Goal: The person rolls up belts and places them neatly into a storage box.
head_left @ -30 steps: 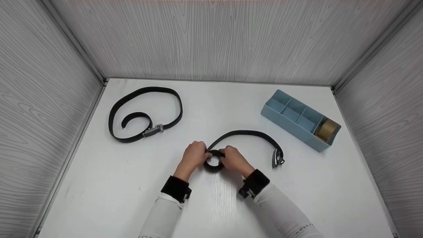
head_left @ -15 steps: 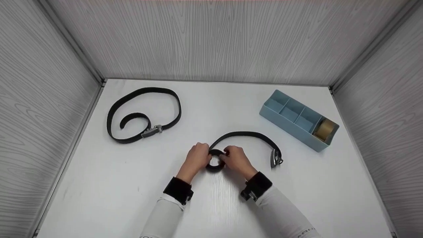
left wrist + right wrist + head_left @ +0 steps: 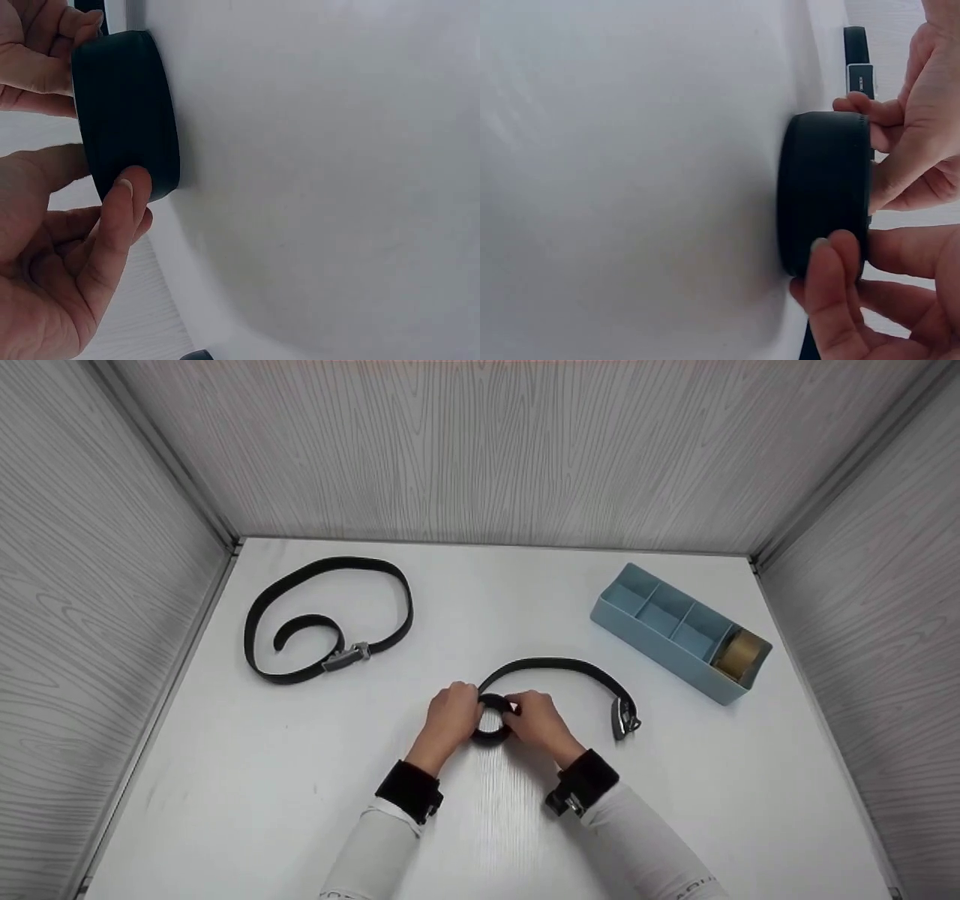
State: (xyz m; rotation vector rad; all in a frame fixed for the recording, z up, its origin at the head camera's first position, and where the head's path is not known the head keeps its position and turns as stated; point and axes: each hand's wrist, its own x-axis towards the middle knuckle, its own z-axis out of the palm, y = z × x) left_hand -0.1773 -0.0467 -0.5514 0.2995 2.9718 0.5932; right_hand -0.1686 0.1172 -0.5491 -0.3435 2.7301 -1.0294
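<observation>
At mid table in the head view, a black belt is partly rolled into a tight coil (image 3: 491, 737). Its loose strap (image 3: 559, 663) arcs right to a silver buckle (image 3: 622, 718). My left hand (image 3: 452, 716) pinches the left side of the coil. My right hand (image 3: 541, 724) grips the right side. In the left wrist view, the left hand (image 3: 56, 262) has a finger against the outer face of the coil (image 3: 124, 105). The right wrist view shows the right hand (image 3: 877, 300) pinching the standing coil (image 3: 825, 187) low in that frame, with the left hand (image 3: 919, 139) above.
A second black belt (image 3: 255, 619) lies looped at the back left with its buckle (image 3: 346, 657) fastened. At the back right stands a blue divided box (image 3: 660, 649); its nearest compartment holds a gold-brown roll (image 3: 739, 654). Wood-grain panels (image 3: 480, 450) wall the white table (image 3: 225, 810).
The coil has shifted slightly right and away from me, with the left hand following. The buckle end has drawn a little to the left. Right fingers have altered their hold on the coil.
</observation>
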